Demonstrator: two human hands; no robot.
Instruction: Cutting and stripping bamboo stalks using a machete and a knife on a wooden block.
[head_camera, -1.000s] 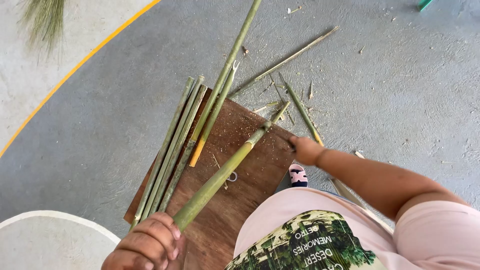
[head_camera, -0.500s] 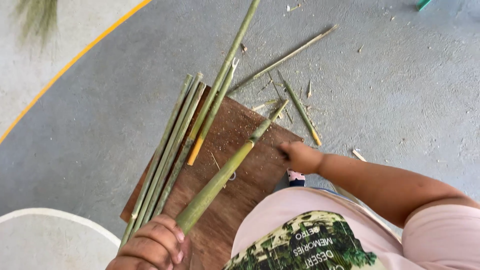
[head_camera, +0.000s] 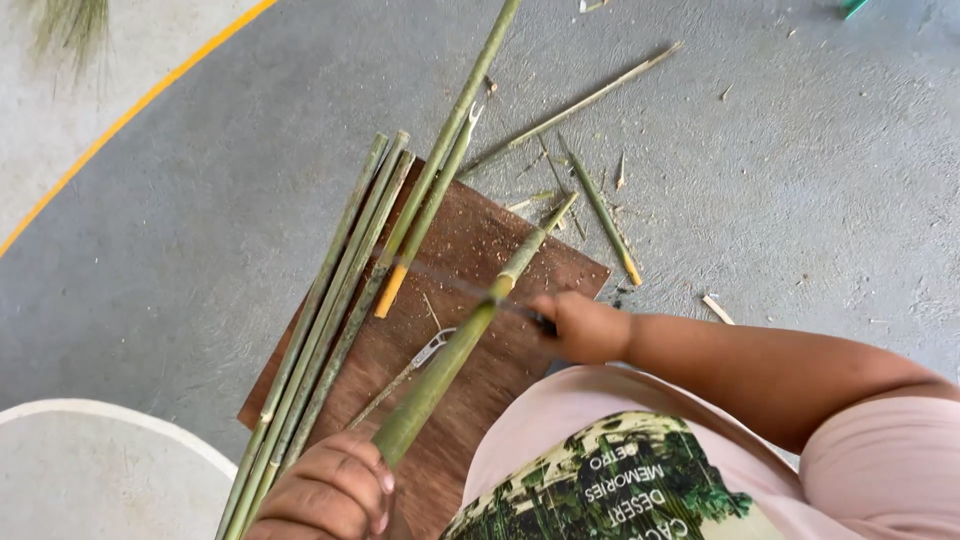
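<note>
Head cam: left hand (head_camera: 325, 490) is wrapped around a green bamboo stalk (head_camera: 470, 335) angled over a brown wooden board (head_camera: 460, 250). Right hand (head_camera: 580, 325) grips a thin knife (head_camera: 450, 282), blade touching the stalk. Split bamboo strips (head_camera: 330, 310) lie along the board's left edge.

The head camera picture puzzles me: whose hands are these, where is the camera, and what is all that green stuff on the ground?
There is no machine here. A person wears the camera on their head, so you look down at their own two hands. The left hand, at the bottom, grips a thick green bamboo stalk that slants up across a brown wooden board lying on the grey floor. The right hand holds a knife whose thin blade lies across that stalk. Along the board's left edge lies a bundle of split bamboo strips. More strips and small offcuts are scattered beyond the board. A curved yellow line is painted on the floor.
</note>
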